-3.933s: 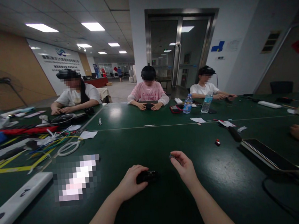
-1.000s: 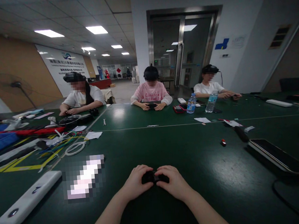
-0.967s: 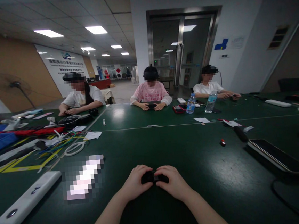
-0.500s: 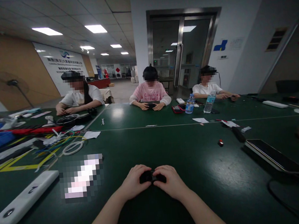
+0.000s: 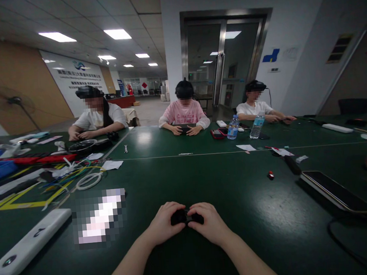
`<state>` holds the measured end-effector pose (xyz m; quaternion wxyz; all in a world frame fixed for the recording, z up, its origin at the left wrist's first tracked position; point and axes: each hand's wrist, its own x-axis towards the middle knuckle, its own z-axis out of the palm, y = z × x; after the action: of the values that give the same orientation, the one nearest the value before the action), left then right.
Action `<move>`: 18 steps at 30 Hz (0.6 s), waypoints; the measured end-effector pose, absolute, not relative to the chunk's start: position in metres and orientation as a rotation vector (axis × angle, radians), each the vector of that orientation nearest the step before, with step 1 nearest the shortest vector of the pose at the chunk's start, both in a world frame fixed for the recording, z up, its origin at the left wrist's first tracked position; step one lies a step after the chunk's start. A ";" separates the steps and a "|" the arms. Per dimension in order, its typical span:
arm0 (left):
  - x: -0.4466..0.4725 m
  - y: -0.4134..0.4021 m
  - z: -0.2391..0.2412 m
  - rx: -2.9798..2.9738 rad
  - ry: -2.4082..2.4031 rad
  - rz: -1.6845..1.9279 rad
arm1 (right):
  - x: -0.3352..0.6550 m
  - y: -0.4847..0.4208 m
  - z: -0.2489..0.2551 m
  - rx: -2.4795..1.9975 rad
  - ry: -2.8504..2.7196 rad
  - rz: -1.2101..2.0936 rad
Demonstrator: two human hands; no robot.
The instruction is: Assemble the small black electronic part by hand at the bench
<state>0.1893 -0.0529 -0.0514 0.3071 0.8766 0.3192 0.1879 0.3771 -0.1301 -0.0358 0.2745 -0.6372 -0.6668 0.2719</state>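
Note:
Between my two hands is a small black object (image 5: pixel 188 217), low over the green table (image 5: pixel 187 180) or resting on it; I cannot tell which. Its kind does not show, as fingers cover both ends. My left hand (image 5: pixel 165 223) is closed on its left end, thumb below and fingers above. On the right end my right hand (image 5: pixel 210 221) grips in the same way. The fingertips of both hands almost meet at the middle of the object.
To the left lie a glowing phone with a blurred screen (image 5: pixel 102 217) and a white power bank (image 5: pixel 32 242). A dark-screened phone (image 5: pixel 339 190) is at right, near a small red-and-black item (image 5: pixel 270 175). Cables (image 5: pixel 89 181) and two water bottles (image 5: pixel 233 127) are farther off. Several people sit around.

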 end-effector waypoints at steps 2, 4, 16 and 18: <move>0.189 -0.053 -0.053 2.327 0.835 0.511 | 0.377 -0.130 -0.036 -1.704 -1.798 0.715; 0.190 -0.052 -0.055 2.343 0.834 0.529 | 0.377 -0.130 -0.037 -1.677 -1.821 0.678; 0.192 -0.054 -0.050 2.340 0.843 0.508 | 0.378 -0.129 -0.038 -1.669 -1.823 0.677; 0.192 -0.055 -0.048 2.339 0.844 0.502 | 0.378 -0.130 -0.037 -1.685 -1.810 0.701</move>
<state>0.1917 -0.0549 -0.0484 0.2976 0.8803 0.3177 0.1888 0.3775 -0.1300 -0.0369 0.2818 -0.6288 -0.6758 0.2617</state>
